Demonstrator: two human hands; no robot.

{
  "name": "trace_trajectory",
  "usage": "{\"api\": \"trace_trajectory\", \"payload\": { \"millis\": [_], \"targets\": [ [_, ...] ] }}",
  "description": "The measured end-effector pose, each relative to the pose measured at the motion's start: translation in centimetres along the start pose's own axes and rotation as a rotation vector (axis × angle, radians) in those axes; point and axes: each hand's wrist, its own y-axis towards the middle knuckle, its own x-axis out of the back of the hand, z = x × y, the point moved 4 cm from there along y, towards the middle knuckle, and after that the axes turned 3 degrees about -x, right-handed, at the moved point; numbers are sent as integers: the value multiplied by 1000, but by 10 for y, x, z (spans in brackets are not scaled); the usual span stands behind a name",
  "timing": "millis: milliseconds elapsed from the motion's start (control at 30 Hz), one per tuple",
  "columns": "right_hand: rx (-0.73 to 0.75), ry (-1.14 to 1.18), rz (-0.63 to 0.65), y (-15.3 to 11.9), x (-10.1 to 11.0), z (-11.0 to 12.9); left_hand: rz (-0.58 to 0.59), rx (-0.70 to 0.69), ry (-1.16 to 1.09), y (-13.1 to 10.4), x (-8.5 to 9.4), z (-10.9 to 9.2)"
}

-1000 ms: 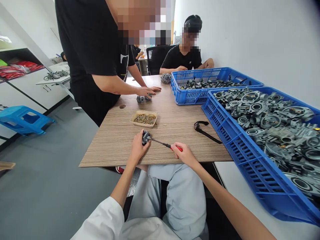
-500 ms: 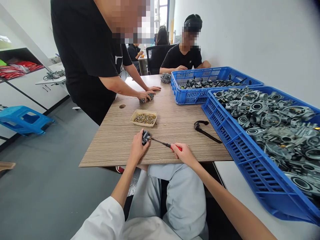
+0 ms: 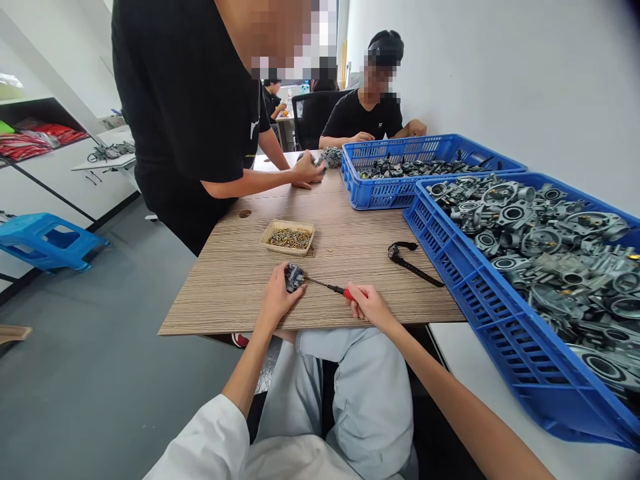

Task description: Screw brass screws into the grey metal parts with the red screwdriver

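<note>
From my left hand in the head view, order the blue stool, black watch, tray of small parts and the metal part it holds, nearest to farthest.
1. Metal part, in the left hand
2. Tray of small parts, beyond it
3. Black watch, to the right
4. Blue stool, far left

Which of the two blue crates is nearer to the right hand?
The front blue crate, piled with grey metal parts; the other crate stands farther back, before the seated co-worker.
</note>
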Motion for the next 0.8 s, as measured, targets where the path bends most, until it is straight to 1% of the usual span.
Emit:
{"api": "trace_trajectory", "payload": {
  "millis": [233, 500, 800],
  "targets": [
    [-48, 17, 6, 1, 2, 1, 39, 26, 16, 1, 1, -6],
    [-92, 48, -17, 4, 3, -4, 21, 25, 7, 0, 3, -7],
    [-96, 49, -17, 3, 2, -1, 16, 5, 17, -2, 3, -9]
  ]
}}
